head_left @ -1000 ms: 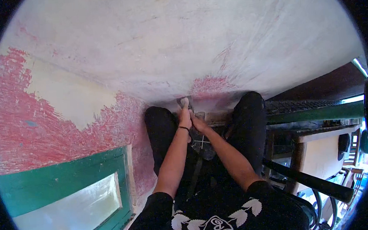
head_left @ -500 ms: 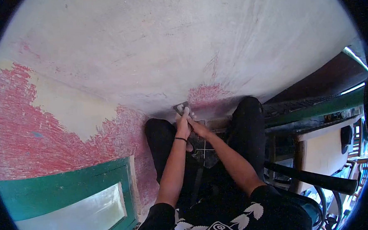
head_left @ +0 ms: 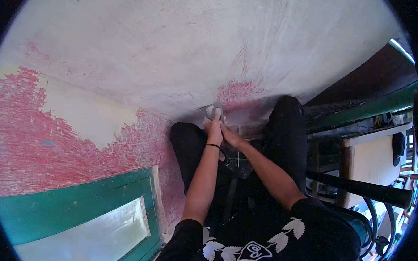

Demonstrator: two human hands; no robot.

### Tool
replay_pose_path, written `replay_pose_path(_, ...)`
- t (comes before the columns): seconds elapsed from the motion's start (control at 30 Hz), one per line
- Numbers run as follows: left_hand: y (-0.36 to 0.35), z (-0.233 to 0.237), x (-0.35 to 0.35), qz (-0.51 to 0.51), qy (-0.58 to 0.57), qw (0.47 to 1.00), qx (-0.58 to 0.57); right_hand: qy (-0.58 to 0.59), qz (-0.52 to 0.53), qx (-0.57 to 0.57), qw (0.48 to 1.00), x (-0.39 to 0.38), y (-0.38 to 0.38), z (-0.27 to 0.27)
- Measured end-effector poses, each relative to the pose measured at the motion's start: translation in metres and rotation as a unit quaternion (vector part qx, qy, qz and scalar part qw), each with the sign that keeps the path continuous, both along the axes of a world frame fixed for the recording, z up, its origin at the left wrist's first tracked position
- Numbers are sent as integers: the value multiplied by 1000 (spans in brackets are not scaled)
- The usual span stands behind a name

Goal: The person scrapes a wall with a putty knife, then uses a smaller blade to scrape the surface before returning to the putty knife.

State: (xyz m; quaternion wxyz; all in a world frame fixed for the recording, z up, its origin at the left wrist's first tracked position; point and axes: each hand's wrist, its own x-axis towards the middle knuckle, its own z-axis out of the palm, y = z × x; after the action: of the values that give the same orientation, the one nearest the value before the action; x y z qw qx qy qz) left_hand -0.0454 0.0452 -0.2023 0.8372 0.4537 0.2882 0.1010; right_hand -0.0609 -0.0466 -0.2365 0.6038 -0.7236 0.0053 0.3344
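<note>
Against the lower wall (head_left: 182, 65), just left of a red paint patch, rests a flat grey scraper (head_left: 211, 110). My left hand (head_left: 213, 126), with a dark band at its wrist, is closed around the scraper, thumb lying along it. Beside it and pressed close, my right hand (head_left: 230, 136) is closed at the tool's lower end; its fingers are partly hidden. Scratched red paint (head_left: 240, 92) shows low on the pale wall near the blade.
My bent knees (head_left: 286, 119) flank the hands. On the left, a green frame (head_left: 75, 194) with a glass pane meets the red, scraped wall. A dark metal armrest (head_left: 363, 188) and a wooden table (head_left: 371, 162) stand at right; dark floor tiles (head_left: 239, 162) lie below.
The whole view has shifted, so wall, knees and hands appear slightly higher and further right. Both hands keep their grip, and the scraper stays at about the same wall spot.
</note>
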Motion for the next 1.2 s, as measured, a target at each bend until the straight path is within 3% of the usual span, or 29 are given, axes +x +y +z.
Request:
replay_pose_path(0.1,9,17,7,-23,-82,996,-29,-16,10,41,999,13,0,15)
replay_pose_path(0.2,5,10,1,-5,-16,999,-32,64,49,1,997,10,-10,57)
replay_pose_path(0.3,3,-4,-2,5,24,1000,-12,38,-16,2,999,2,10,-51)
replay_pose_path(0.37,3,0,-1,8,39,999,3,23,-24,7,999,7,13,-54)
replay_pose_path(0.5,18,26,4,-24,-22,998,-46,44,-13,29,999,5,-1,70)
replay_pose_path(0.57,23,41,7,-31,-17,998,-57,30,-4,55,998,4,-4,69)
replay_pose_path(0.63,29,50,5,-43,18,997,-64,-35,6,77,996,2,-1,23)
replay_pose_path(0.73,23,20,2,-1,30,997,-66,-235,-47,51,969,-15,-7,11)
replay_pose_path(0.83,18,8,-3,7,82,996,-47,-286,-65,3,956,-24,2,-25)
replay_pose_path(0.93,12,15,-3,49,44,998,-10,-272,-93,-23,958,-31,6,-14)
replay_pose_path(1.03,16,35,-1,7,-19,999,37,-362,-167,14,917,-25,15,3)
replay_pose_path(1.2,17,-1,2,26,39,999,16,-281,-102,-29,954,-26,8,-21)
